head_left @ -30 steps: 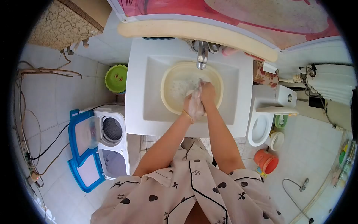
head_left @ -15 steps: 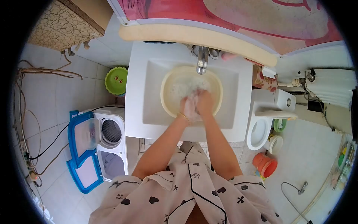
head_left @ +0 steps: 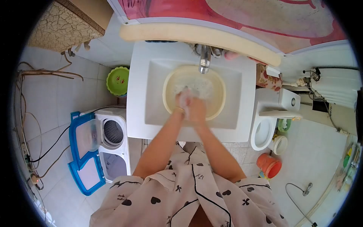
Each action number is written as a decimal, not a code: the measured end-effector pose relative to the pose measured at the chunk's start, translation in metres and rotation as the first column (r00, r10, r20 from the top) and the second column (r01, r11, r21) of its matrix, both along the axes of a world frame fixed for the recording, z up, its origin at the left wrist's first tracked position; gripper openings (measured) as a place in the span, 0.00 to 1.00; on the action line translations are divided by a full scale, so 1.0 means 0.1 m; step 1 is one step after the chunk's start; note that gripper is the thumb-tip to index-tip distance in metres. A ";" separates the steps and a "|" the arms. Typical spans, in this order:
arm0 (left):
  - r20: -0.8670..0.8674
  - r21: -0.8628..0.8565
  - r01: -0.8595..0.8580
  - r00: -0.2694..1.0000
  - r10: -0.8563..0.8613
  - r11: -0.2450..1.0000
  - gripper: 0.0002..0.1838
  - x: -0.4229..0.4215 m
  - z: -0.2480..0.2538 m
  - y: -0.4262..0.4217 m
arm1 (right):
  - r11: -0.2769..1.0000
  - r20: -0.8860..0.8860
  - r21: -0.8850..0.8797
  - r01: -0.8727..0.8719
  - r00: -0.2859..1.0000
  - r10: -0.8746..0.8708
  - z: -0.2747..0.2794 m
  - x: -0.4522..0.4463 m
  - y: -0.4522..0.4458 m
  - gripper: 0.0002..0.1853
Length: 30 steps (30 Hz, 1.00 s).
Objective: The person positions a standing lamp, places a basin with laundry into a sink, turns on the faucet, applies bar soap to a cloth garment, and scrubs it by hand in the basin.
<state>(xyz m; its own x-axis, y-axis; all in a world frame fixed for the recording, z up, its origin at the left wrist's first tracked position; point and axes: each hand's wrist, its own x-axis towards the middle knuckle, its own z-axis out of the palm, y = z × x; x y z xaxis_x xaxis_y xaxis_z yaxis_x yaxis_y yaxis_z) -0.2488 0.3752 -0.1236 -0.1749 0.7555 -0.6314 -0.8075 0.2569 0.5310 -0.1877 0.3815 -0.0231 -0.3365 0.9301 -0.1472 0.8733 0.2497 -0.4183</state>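
Note:
A cream plastic basin [head_left: 165, 94] of sudsy water [head_left: 206, 89] sits inside the white sink [head_left: 155, 106], under the chrome faucet [head_left: 204, 62]. My left hand [head_left: 179, 103], with a thin yellow band at the wrist, is closed on a wet pale cloth [head_left: 186, 100] over the near half of the basin. My right hand [head_left: 197, 109] presses against the same cloth from the other side, its fingers curled. Both hands are close together and slightly blurred. Much of the cloth is hidden between them.
To the left stand a twin-tub washing machine [head_left: 126, 142] with blue-framed lids raised and a green basin [head_left: 117, 81]. At right are a toilet [head_left: 261, 136], a red bucket [head_left: 269, 166] and a floral tissue box [head_left: 267, 77]. A cream shelf edge [head_left: 196, 36] overhangs the faucet.
Both hands, with the cloth between them, have shifted left in the basin. My right hand has come nearer to me, and the suds show more at the basin's right side.

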 end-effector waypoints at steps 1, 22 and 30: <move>0.136 0.059 0.002 0.991 -0.010 0.998 0.18 -0.13 -0.06 0.04 | 0.999 0.013 -0.037 0.015 1.000 -0.015 0.02 -0.04 -0.07 0.17; 0.349 0.117 0.074 0.931 -0.111 0.990 0.22 0.28 0.61 -0.08 | 0.948 -0.012 -0.185 0.261 0.964 -0.267 -0.33 0.30 0.60 0.16; 0.301 -0.022 0.010 0.954 -0.003 1.000 0.16 -0.18 -0.23 0.06 | 0.982 0.093 -0.172 0.079 0.994 -0.064 0.01 -0.13 -0.11 0.13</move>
<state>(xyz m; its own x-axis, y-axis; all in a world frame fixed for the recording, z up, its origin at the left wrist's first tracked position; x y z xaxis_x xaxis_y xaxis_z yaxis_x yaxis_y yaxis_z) -0.2669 0.3809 -0.1470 0.0304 0.7408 -0.6711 -0.9271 0.2718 0.2580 -0.2008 0.3706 -0.0221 -0.2487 0.9084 -0.3360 0.9211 0.1145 -0.3722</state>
